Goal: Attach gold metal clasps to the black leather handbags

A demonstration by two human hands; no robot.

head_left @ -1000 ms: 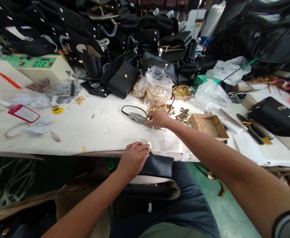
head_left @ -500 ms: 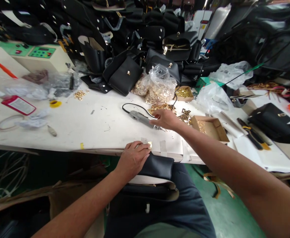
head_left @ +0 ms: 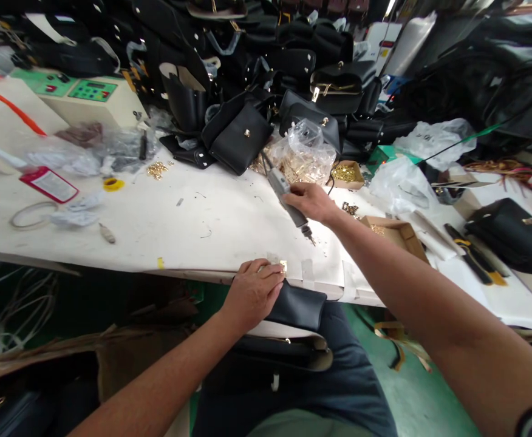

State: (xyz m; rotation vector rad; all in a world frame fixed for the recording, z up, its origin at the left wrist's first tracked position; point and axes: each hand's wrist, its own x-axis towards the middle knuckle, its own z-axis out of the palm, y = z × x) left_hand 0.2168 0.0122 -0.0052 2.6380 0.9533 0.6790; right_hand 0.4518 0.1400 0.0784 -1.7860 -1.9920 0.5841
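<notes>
A grey electric screwdriver is in my right hand, raised over the table with its bit pointing down toward the front edge. My left hand presses the flap of a black bag against the table's front edge, fingers close together. Beside those fingertips, a small gold metal plate shows on the flap. The bag's open body, with a pale lining, rests on my lap. Behind the screwdriver is a clear plastic bag of gold parts.
A cardboard tray with small gold pieces and black-and-yellow pliers lie to the right. Black bags are piled along the back. At the left are a red-edged bottle and a control box.
My right hand has picked up the screwdriver from the table and turned it so that its bit points more downward. My left hand still holds the flap. The view has shifted slightly.
</notes>
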